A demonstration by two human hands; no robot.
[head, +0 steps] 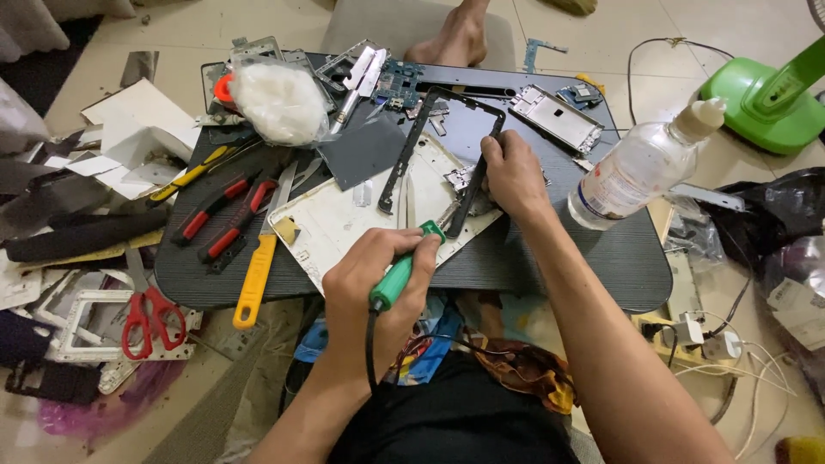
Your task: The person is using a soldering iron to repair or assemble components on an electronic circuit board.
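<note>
Left hand (pixel 378 275) has a closed grip round a green-handled soldering iron (pixel 397 273), its black cord dropping toward the lap and its tip pointing at the white back cover (pixel 344 225) that lies near the front edge of the dark counter (pixel 601 258). Right hand (pixel 513 174) presses down on a thin black phone frame (pixel 430 155), fingers curled over its right rail, so that grip is closed on the frame too; the frame sits partly on the white cover, about mid-counter. It's crowded round there: a grey sheet (pixel 365 150) just left of the frame, a yellow-handled utility knife (pixel 255 279) hanging off the front left edge, red-handled pliers (pixel 225 215) beside it, and a bagged wad of white cotton (pixel 279 101) at the back left corner. Circuit boards (pixel 397 82) and a silver metal midframe (pixel 557 118) line the back edge. A clear plastic bottle (pixel 636 167) leans at the right edge, close to the right wrist. Red scissors (pixel 146 314) lie on the floor off the left side.
</note>
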